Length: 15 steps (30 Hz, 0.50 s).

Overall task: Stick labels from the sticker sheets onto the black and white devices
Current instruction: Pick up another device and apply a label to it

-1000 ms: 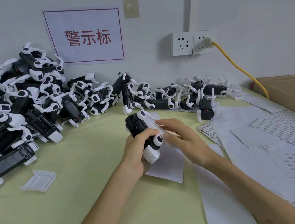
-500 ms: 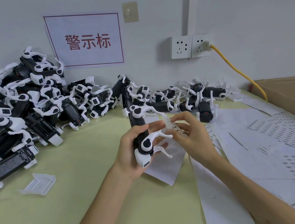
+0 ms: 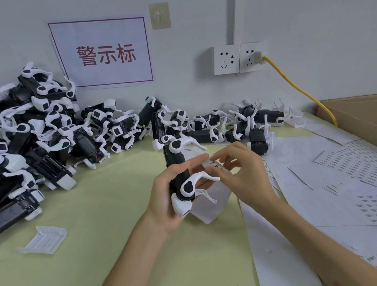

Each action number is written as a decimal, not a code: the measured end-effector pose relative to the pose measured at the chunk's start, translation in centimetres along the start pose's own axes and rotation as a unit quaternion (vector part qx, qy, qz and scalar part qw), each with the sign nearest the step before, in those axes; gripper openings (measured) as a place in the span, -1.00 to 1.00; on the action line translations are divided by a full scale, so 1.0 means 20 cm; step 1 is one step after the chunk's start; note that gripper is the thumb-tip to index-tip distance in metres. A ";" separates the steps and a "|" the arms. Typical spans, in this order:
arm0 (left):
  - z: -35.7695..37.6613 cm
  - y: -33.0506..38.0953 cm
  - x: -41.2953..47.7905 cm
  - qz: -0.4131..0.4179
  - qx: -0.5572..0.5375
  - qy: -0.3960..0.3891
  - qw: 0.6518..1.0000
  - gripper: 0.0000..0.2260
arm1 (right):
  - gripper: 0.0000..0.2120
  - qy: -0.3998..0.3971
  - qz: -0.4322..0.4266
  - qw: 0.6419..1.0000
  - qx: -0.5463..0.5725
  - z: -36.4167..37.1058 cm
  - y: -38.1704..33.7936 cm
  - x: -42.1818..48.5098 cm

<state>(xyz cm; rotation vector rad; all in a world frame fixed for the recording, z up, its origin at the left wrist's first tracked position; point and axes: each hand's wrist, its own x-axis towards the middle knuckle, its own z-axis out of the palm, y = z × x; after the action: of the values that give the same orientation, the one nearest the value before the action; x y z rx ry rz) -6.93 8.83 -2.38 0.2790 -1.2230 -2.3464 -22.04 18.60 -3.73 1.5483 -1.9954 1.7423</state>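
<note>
Pale green tabletop [image 3: 102, 264] carried a heap of black and white devices [image 3: 25, 146] along the wall. The left hand [image 3: 166, 199] curled round one upright device [image 3: 178, 168]; the right hand [image 3: 243, 176] pinched a small label [image 3: 212, 164] just beside it. Sticker sheets [image 3: 355, 167] lay near an open cardboard box [image 3: 361, 118], its contents hidden.

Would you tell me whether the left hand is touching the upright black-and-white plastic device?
Touching. The head view shows the left hand curled round the black-and-white plastic device, gripping it.
</note>
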 end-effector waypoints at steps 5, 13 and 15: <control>0.00 -0.01 0.01 0.004 0.031 0.028 0.999 -0.58 | -0.92 -0.020 0.033 0.999 -0.001 0.01 0.00 -0.01; 0.02 -0.05 0.01 -0.019 -0.058 0.016 0.998 -0.59 | -0.88 -0.038 0.059 0.997 0.040 0.01 -0.02 -0.03; 0.02 -0.06 0.01 -0.009 -0.026 0.021 0.999 -0.64 | -0.84 -0.042 0.085 0.993 0.067 0.00 -0.03 -0.02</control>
<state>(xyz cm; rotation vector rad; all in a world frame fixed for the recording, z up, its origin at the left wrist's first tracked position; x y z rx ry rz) -7.67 9.46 -3.13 0.3216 -1.1421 -2.3718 -21.47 18.93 -3.59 1.5564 -2.1491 1.9407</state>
